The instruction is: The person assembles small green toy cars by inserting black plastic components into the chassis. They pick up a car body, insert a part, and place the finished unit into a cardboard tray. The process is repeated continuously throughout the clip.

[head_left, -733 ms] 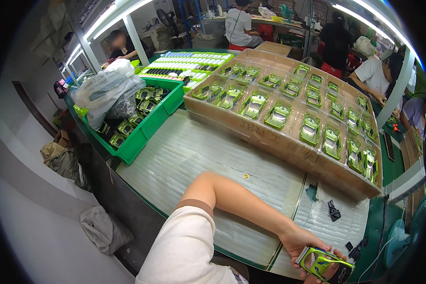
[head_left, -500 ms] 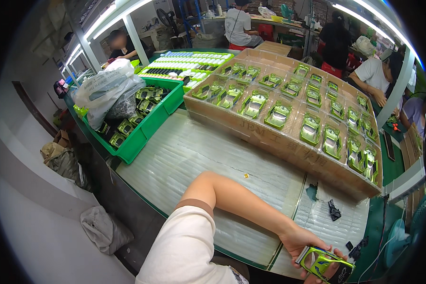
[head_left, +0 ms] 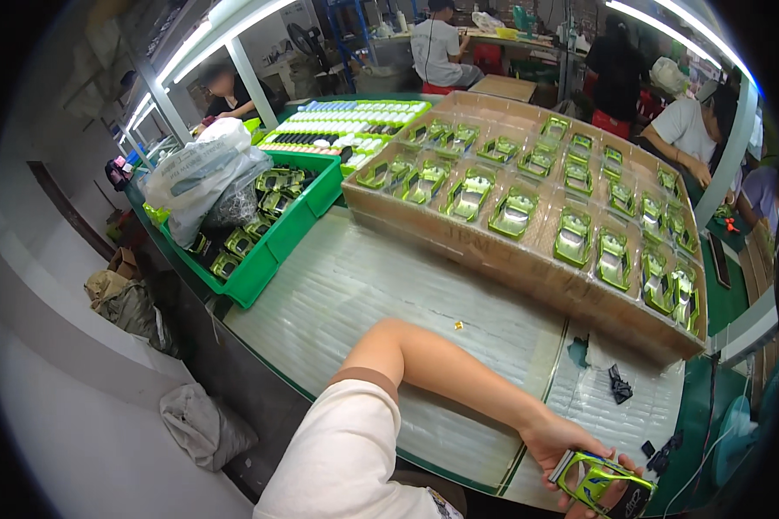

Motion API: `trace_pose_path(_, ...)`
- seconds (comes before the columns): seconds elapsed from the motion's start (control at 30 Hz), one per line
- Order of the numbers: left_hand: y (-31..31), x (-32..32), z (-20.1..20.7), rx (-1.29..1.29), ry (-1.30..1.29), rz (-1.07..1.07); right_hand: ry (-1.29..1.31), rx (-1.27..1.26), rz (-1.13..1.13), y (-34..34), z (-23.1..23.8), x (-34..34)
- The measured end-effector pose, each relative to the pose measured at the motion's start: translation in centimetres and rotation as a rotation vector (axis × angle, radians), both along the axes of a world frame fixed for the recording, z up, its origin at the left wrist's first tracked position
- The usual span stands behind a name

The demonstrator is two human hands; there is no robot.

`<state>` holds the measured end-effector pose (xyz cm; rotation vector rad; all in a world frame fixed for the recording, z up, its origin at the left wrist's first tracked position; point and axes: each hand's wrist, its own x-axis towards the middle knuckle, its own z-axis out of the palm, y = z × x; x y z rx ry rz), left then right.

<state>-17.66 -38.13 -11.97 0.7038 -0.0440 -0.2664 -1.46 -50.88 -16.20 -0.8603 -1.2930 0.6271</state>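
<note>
At the lower right I hold a lime-green toy car body shell (head_left: 587, 478) with dark windows and open cut-outs. My left hand (head_left: 563, 443) has its fingers closed round the shell's left end, the arm stretched across from the left. My right hand (head_left: 625, 464) shows only in part, its fingers against the far side and underneath; the shell and the picture's edge hide the rest. Small black plastic parts (head_left: 665, 453) lie just right of the shell, and another black part (head_left: 619, 384) rests farther up the table.
A large cardboard box (head_left: 493, 259) holds clear trays with many green car shells. To its left stands a green crate (head_left: 307, 227) with more shells and plastic bags (head_left: 201, 177). Behind are racks of small parts (head_left: 346, 125). A teal fan (head_left: 736, 441) is at right; co-workers sit beyond.
The whole view has shifted slightly, so the scene sits a little farther right and lower. Both hands still hold the car shell in nearly the same pose.
</note>
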Motion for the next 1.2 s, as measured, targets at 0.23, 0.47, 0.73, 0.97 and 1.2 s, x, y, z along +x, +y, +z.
trace_pose_path(0.23,-0.1,0.0,0.4,-0.007,-0.003,0.008,0.177,-0.013,-0.025,-0.1,-4.2,1.0)
trace_pose_path(0.47,-0.1,-0.3,0.6,0.008,-0.027,0.024,0.11,0.045,0.043,0.5,0.7,-1.2)
trace_pose_path(0.73,-0.1,-0.3,0.0,0.007,-0.008,0.001,-0.437,-0.17,0.072,-0.5,-8.1,6.5)
trace_pose_path(0.97,0.1,-0.1,0.3,0.124,-0.067,0.021,0.152,0.089,0.048,0.4,0.6,-0.9)
trace_pose_path(1.2,0.3,0.2,0.1,0.358,-0.132,0.252,0.024,-0.195,-0.181,-0.1,-1.2,0.5)
